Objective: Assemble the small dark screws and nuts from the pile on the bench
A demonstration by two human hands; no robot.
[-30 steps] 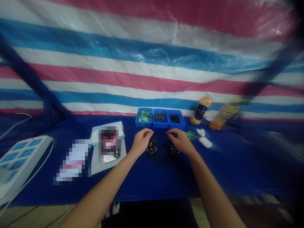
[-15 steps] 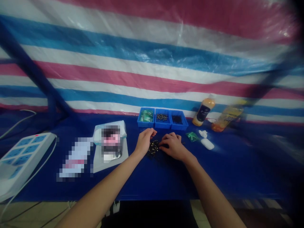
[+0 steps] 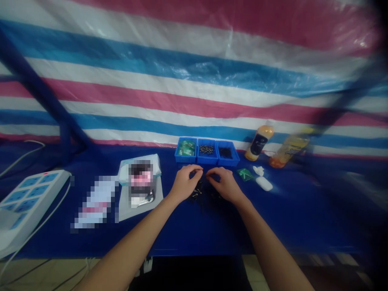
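My left hand [image 3: 184,182] is closed in a pinch, thumb against fingertips, over a loose pile of small dark and brass-coloured parts [image 3: 197,193]. Facing it across a narrow gap is my right hand [image 3: 224,184], its thumb and fingers also pinched together. Whatever either pinch holds is too small to make out. Some dark bits lie in the shadow under the right hand. Just beyond the hands stand three blue bins side by side: one with green and clear pieces [image 3: 186,160], one with small shiny metal parts [image 3: 207,161], one with dark small parts [image 3: 228,162].
To the right lie a green packet [image 3: 245,174], crumpled tissue [image 3: 258,170] and a white rounded case [image 3: 264,184]. Two drink bottles [image 3: 259,141] stand behind them. At left are a white package [image 3: 124,206], a blurred-out sheet and a power strip [image 3: 57,180] with its cable.
My right hand has lifted from the pile, its fingers coming into a pinch near the left hand. The left hand's fingertips have closed together and shifted slightly right.
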